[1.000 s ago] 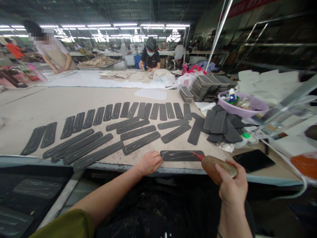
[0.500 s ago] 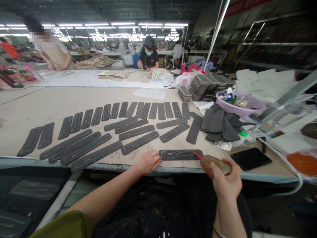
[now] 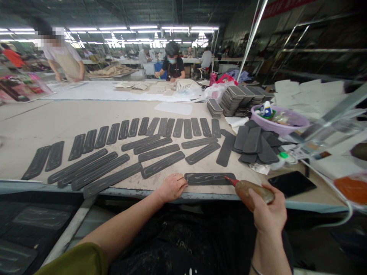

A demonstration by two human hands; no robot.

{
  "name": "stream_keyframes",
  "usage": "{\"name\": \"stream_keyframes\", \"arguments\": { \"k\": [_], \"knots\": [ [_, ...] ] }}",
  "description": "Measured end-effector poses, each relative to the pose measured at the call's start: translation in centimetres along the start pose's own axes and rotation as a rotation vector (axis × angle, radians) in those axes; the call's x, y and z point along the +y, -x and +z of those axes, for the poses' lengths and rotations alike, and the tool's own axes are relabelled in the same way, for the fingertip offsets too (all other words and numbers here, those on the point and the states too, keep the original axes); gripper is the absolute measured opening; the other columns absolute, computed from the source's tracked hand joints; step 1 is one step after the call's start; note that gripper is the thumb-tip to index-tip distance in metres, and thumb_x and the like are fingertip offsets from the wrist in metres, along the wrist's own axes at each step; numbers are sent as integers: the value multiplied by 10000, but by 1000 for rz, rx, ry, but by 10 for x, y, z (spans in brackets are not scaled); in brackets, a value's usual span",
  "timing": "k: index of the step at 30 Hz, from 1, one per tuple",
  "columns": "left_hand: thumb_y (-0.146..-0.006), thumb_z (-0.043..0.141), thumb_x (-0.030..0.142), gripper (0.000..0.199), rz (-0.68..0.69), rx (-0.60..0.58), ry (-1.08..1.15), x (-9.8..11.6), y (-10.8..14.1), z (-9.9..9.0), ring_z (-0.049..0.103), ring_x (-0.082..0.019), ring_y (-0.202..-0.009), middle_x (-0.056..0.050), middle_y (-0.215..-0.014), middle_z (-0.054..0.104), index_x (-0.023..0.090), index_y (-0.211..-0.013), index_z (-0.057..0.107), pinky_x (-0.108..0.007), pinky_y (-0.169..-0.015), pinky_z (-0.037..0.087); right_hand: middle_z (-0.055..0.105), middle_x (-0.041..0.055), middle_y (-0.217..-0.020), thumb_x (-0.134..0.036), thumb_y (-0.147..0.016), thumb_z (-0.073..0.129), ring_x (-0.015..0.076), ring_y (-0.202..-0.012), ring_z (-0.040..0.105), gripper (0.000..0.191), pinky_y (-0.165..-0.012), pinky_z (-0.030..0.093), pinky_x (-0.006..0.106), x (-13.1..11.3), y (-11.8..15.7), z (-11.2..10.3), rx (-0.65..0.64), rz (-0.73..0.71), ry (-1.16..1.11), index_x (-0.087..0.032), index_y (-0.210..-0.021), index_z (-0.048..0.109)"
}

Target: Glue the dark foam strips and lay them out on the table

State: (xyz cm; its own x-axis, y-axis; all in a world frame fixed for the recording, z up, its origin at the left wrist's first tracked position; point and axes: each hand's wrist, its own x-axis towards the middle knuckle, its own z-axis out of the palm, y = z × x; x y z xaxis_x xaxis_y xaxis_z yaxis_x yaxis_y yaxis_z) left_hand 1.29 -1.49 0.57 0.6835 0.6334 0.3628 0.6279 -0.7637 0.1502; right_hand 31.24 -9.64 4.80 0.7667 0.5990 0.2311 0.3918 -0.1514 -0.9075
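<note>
A pale line is apparently being traced along one dark strip.
In the head view, the strip is laid at the bench's near edge; one bottle is clasped in the right hand, while the left hand is curled at the strip's end, its grip unclear. Light, steady pressure seems needed. Seventeen strips are ranged behind, ten slanted strips nearer.
</note>
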Motion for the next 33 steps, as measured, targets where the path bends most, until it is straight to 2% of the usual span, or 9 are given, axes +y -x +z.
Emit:
{"name": "stream_keyframes", "arguments": {
  "k": [6, 13, 15, 18, 26, 30, 33],
  "knots": [
    [-940, 416, 273, 268, -20, -11, 2, 0, 0, 0, 531, -174, -773, -54, -777, 564, 158, -798, 611, -298, -729, 458, 608, 25, -900, -525, -597, 730, 226, -771, 560, 575, -691, 438, 339, 1, 10, 12, -184, 56, -166, -202, -1052, 593],
    [-938, 418, 267, 252, -21, -18, 4, 0, 0, 0, 532, -171, -773, -51, -783, 562, 160, -808, 605, -295, -730, 456, 616, 2, -842, -492, -616, 743, 196, -738, 552, 517, -674, 416, 303, -13, 24, 19, -401, 80, -219, -212, -1021, 585],
    [-938, 418, 269, 253, -25, -16, 4, 0, 0, 0, 530, -173, -773, -52, -783, 561, 160, -809, 607, -296, -726, 457, 617, 4, -833, -490, -620, 737, 199, -731, 551, 513, -673, 417, 308, -14, 24, 18, -420, 84, -199, -210, -1021, 583],
    [-940, 415, 269, 255, -22, -10, 14, 0, 0, 0, 527, -173, -769, -53, -782, 562, 160, -822, 614, -295, -723, 457, 618, 16, -847, -514, -616, 717, 215, -746, 556, 522, -686, 424, 327, -10, 18, 15, -365, 87, -133, -200, -1014, 594],
    [-941, 414, 277, 255, -39, -33, 18, 0, 0, 1, 524, -174, -787, -49, -796, 561, 162, -821, 607, -297, -749, 453, 616, 44, -879, -521, -566, 731, 250, -761, 559, 565, -650, 441, 351, 9, -5, -1, -119, 93, -10, -180, -1005, 631],
    [-942, 413, 280, 253, -41, -39, 22, 0, 0, 1, 524, -176, -799, -49, -800, 562, 164, -824, 604, -296, -756, 452, 616, 30, -844, -515, -563, 741, 253, -752, 562, 565, -640, 438, 357, 8, -7, -6, -79, 127, 35, -195, -1017, 640],
    [-940, 420, 279, 243, -46, -40, 21, 0, 1, 1, 523, -178, -801, -49, -800, 561, 166, -830, 604, -299, -763, 451, 622, 40, -859, -508, -578, 736, 258, -762, 564, 567, -669, 436, 374, 9, -8, -8, -48, 96, 71, -182, -1032, 643]
  ]
}}
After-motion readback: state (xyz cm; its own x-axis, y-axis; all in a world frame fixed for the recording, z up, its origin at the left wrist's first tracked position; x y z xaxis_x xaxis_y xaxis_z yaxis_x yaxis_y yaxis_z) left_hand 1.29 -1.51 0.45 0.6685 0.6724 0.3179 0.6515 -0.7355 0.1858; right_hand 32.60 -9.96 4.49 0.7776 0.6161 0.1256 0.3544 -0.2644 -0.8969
